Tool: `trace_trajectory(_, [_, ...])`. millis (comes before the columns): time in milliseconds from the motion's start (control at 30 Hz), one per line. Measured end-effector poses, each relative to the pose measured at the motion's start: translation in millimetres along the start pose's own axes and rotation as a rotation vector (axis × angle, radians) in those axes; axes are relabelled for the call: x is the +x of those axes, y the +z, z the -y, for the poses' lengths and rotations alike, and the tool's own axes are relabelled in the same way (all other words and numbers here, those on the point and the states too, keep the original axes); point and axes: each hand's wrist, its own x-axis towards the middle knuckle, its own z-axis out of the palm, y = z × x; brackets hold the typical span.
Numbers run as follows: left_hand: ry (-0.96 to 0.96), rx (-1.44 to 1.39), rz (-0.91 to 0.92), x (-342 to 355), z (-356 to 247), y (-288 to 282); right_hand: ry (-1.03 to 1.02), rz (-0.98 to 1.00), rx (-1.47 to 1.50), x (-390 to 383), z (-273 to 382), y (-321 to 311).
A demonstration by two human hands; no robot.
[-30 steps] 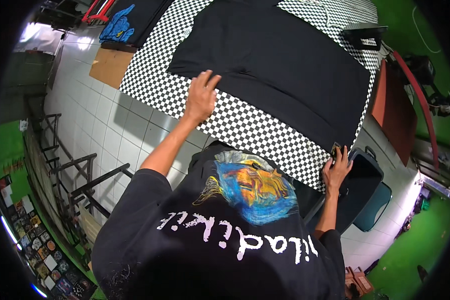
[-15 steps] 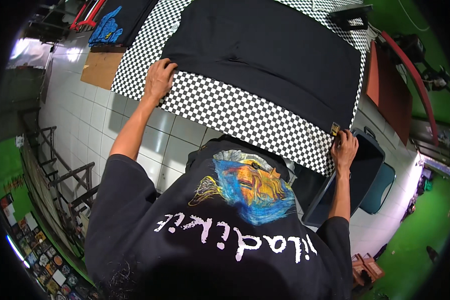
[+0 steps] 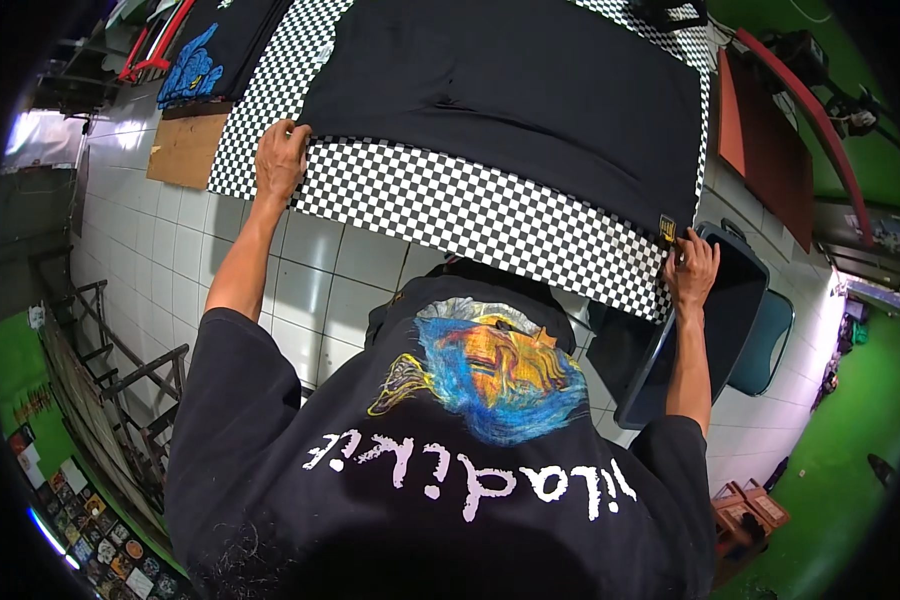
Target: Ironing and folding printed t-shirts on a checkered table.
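Observation:
A black cloth garment (image 3: 530,90), probably a T-shirt, lies spread flat on a table with a black-and-white checkered top (image 3: 470,205). My left hand (image 3: 282,160) pinches its near left corner, fingers closed over the edge. At the near right corner my right hand (image 3: 691,272) grips the cloth between thumb and fingers, right beside a small dark label with yellowish print (image 3: 667,230). The near edge runs between my hands in a shallow curve, leaving a checkered strip uncovered in front. A small pucker shows in the middle of the cloth.
Another dark garment with a blue print (image 3: 192,75) lies at the far left, above a brown board (image 3: 183,150). A dark open bin (image 3: 740,270) and a teal stool seat (image 3: 767,345) stand right of the table. Metal frames (image 3: 150,370) stand at the left.
My left hand has moved slightly left with its corner of the garment, so my hands are a little wider apart. Both keep their hold. The whole view has shifted slightly.

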Motion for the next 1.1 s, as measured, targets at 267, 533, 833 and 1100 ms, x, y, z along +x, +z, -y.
trace_trajectory(267, [-0.010, 0.034, -0.085, -16.7, 4.0, -23.0, 0.035, -0.075, 0.073, -18.8, -0.8, -25.8])
trace_trajectory(533, [-0.032, 0.054, -0.072, -84.8, 8.2, -44.6, -0.018, -0.071, 0.194, -75.7, 23.5, -48.5])
trace_trajectory(833, [-0.072, 0.085, -0.051, -83.4, -44.3, -53.8, 0.093, 0.080, 0.246, -86.7, 37.6, -50.4])
trace_trajectory(1100, [-0.049, -0.491, 0.095, -22.7, -253.1, -43.9, -0.086, 0.159, 0.326, -11.1, 133.9, -33.6])
